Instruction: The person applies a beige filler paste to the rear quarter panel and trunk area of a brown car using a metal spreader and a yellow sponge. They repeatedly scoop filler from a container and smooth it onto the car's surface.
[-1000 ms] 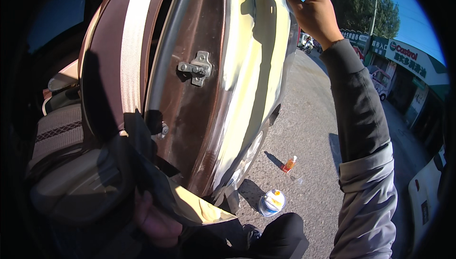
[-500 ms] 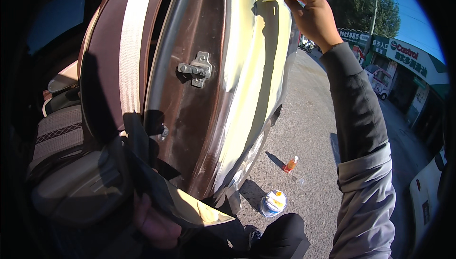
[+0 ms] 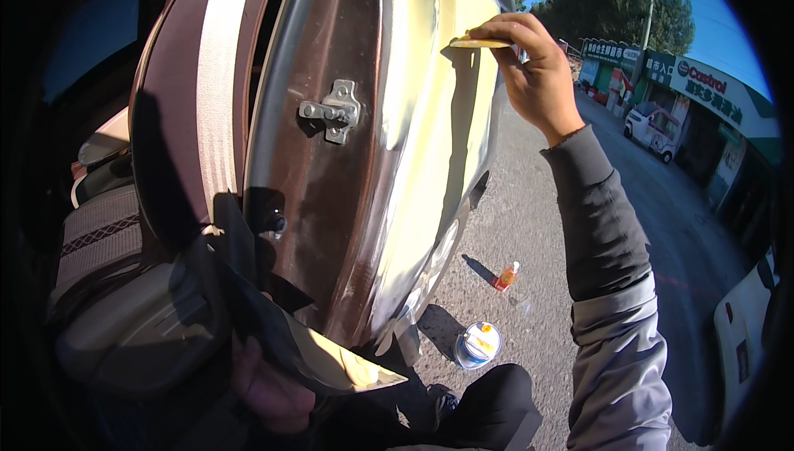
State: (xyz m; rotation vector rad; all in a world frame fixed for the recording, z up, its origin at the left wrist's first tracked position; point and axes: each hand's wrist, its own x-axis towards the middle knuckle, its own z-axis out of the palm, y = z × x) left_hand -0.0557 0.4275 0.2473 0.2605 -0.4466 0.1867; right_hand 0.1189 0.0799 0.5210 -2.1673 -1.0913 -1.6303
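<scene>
My right hand (image 3: 539, 70) pinches a thin flat putty spreader (image 3: 481, 42), its edge against or very close to the pale yellow filler (image 3: 442, 120) that coats the car's body panel. Low on the left, in shadow, my left hand (image 3: 273, 389) is closed on a broad, thin putty board (image 3: 306, 352). A lump of pale yellow putty (image 3: 357, 372) lies near the board's pointed end. Between the seat and the coated panel runs the brown door pillar (image 3: 331, 203), with a metal striker bracket (image 3: 335, 112) bolted to it.
A white tub (image 3: 480, 342) with orange-yellow smears and a small orange bottle (image 3: 506, 275) stand on the pavement. To the left is a maroon seat back (image 3: 174, 120). A white car (image 3: 744, 335) is at far right; shops and a small white vehicle (image 3: 652, 130) stand beyond.
My right hand and the spreader have moved lower along the coated panel. My left hand keeps the board in nearly the same place. The view has shifted slightly.
</scene>
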